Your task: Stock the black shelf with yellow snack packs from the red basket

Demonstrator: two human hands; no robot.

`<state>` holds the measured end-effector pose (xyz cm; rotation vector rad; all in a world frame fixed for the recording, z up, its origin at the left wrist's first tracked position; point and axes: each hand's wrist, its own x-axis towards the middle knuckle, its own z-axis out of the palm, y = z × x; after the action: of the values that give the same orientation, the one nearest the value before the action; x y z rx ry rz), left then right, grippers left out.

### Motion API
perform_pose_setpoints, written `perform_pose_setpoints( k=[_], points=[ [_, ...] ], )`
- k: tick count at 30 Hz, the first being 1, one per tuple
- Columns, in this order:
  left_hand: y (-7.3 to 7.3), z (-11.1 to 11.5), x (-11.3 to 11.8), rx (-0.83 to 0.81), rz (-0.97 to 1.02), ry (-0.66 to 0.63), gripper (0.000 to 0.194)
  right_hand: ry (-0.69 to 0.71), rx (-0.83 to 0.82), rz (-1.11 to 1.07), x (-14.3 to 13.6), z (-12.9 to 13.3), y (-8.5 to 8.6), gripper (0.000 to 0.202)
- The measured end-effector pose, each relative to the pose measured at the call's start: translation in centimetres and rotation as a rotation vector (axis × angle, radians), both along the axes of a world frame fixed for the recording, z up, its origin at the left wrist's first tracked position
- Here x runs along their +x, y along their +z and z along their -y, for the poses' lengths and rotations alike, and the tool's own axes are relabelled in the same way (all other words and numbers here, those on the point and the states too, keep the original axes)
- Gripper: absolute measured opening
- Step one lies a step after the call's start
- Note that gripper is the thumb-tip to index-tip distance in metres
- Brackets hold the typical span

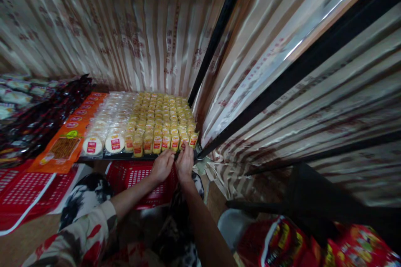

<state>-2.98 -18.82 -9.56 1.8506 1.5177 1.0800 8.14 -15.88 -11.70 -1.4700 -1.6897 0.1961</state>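
Observation:
Rows of small yellow snack packets (pixel 157 144) with red labels stand packed at the right end of a low shelf. At their front edge my right hand (pixel 184 162) has its fingertips closed on one packet of the front row, near the right corner. Just left of it, my left hand (pixel 163 167) is curled, fingertips pressed together below the front row. Whatever it may hold is hidden. Beside the yellow packets lie rows of clear-wrapped round white crackers (pixel 115 143) with red labels.
Left of the crackers are orange snack bags (pixel 59 150) and dark shiny packets (pixel 46 112). Red baskets (pixel 138 175) sit below the shelf front. Black posts (pixel 219 33) and printed, pleated sheeting (pixel 150 21) border the shelf. Red snack bags (pixel 360 246) lie lower right.

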Motion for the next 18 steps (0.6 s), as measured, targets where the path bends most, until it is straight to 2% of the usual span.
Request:
perform_pose_setpoints(
  k=[7,10,12,15,18],
  points=[
    [0.2,-0.5,-0.7,0.137,-0.117,-0.039,0.029,0.058,0.018,-0.012,0.2,-0.9,-0.4,0.035],
    [1.4,-1.2,-1.3,0.270,-0.231,-0.044,0.028,0.050,0.022,-0.043,0.2,-0.8,-0.4,0.034],
    [2.6,-2.1,-1.9,0.332,-0.309,-0.004,0.027,0.036,0.027,-0.064,0.2,-0.9,-0.4,0.033],
    [4.0,-4.0,-2.7,0.359,-0.402,0.087,0.024,0.019,0.030,-0.073,0.2,-1.1,-0.4,0.033],
    [4.3,-5.8,-3.1,0.340,-0.476,0.117,0.022,0.023,0.034,-0.066,0.3,-1.4,-0.6,0.031]
  ],
)
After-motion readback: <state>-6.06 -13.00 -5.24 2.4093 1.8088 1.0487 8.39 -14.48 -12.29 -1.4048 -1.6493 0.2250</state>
